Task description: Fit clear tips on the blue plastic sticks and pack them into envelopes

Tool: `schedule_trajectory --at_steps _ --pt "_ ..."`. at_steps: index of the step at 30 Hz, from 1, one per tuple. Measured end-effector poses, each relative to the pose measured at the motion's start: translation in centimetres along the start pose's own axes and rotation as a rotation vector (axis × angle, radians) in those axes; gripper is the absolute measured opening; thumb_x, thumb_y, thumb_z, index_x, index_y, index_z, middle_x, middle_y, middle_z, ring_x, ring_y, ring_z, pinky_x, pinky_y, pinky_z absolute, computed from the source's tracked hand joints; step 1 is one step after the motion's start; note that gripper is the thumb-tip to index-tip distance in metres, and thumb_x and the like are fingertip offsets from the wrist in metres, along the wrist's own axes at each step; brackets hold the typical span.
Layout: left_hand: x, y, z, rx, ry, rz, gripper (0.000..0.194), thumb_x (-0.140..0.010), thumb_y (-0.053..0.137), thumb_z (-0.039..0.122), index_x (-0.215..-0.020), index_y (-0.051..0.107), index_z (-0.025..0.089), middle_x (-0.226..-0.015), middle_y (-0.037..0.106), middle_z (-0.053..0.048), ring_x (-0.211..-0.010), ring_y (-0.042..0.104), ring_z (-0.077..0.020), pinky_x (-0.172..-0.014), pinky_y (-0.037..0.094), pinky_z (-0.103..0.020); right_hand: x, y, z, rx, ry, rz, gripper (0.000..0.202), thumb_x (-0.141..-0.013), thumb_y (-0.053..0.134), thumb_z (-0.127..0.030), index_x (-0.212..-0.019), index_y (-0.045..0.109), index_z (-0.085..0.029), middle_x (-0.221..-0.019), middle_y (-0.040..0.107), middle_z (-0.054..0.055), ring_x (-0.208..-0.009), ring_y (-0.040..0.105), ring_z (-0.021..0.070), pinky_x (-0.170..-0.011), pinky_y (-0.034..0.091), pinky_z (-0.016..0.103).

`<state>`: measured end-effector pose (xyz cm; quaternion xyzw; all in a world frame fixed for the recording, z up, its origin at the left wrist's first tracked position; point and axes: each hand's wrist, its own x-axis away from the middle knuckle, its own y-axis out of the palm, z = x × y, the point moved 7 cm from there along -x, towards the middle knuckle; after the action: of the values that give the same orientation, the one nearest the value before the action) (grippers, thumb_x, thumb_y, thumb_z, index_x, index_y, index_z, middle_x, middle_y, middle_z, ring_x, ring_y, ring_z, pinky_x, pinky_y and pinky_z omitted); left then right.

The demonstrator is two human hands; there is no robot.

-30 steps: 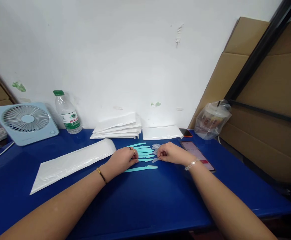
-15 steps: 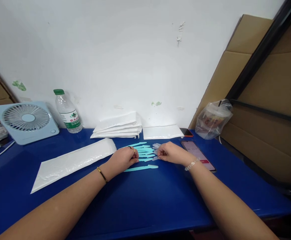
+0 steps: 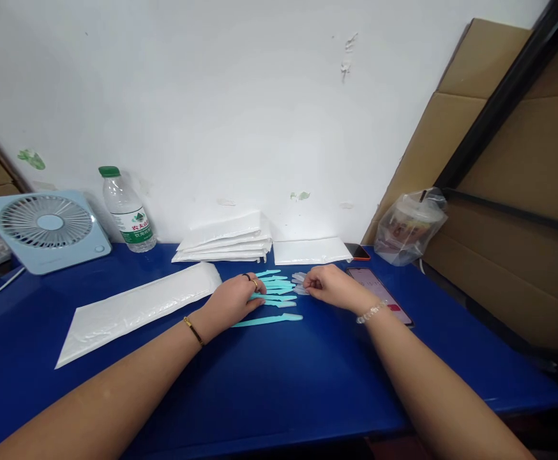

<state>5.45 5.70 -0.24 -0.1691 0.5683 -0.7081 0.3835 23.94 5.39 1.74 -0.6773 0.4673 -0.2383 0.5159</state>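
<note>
The person's left hand [image 3: 238, 297] curls loosely over the left ends of the teal razors [image 3: 280, 298], which lie side by side on the blue table [image 3: 279, 383]; whether it grips one cannot be told. The right hand [image 3: 332, 286], nearly closed, is at the clear caps [image 3: 300, 290] just right of the razors, its hold unclear.

Apparent packing workspace, blue table [image 3: 279, 377], scuffed white wall [image 3: 212, 108], stacked white mailers [image 3: 224, 235], large cardboard sheets [image 3: 444, 134]

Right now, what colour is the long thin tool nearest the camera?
The thin tool is turquoise, clearest in the head view.
</note>
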Motion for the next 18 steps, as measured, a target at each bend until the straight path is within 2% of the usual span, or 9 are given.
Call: schedule_trajectory --at_steps 3,7,13,18 --pt "-0.1 0.1 0.0 -0.041 0.013 -0.008 0.022 -0.088 0.048 0.033 -0.099 0.064 0.022 -0.101 0.062 -0.005 -0.09 0.058 -0.0202 -0.077 0.043 -0.029 -0.1 0.7 0.3 0.034 -0.014 -0.037 0.005 -0.072 0.065 -0.02 -0.076 0.065 -0.016 -0.074 0.065 0.004 -0.062 0.055 0.0137 -0.056 0.036 0.023" --pt "-0.1 0.4 0.2 -0.061 0.033 -0.03 0.023 -0.089 0.045 0.032 -0.094 0.066 0.021 -0.096 0.065 -0.005 -0.089 0.058 -0.0199 -0.077 0.043 -0.029 -0.2 1.0 0.3 0.036 -0.01 -0.065 0.008 -0.076 0.059 -0.016 -0.072 0.066 -0.016 -0.072 0.065 0.004 -0.061 0.055 0.0133 -0.058 0.037 0.023" --pt "-0.1 0.6 -0.1 -0.04 0.027 -0.034 0.019 -0.088 0.046 0.028 -0.089 0.065 0.023 -0.09 0.066 -0.002 -0.08 0.059 -0.0169 -0.068 0.042 -0.026 0.2 1.4 1.1 -0.19 0.047 -0.207 0.013 -0.077 0.06 -0.025 -0.082 0.069 -0.017 -0.075 0.067 0.003 -0.065 0.058 0.0147 -0.057 0.04 0.023" --pt "-0.1 0.7 -0.2 -0.017 0.016 -0.035 0.018 -0.087 0.048 0.028 -0.089 0.065 0.023 -0.086 0.066 -0.001 -0.078 0.058 -0.0162 -0.067 0.041 -0.025 -0.1 1.6 1.7 -0.211 0.078 -0.137 0.017 -0.074 0.064 -0.028 -0.087 0.068 -0.017 -0.072 0.064 0.002 -0.063 0.056 0.0138 -0.056 0.04 0.022"
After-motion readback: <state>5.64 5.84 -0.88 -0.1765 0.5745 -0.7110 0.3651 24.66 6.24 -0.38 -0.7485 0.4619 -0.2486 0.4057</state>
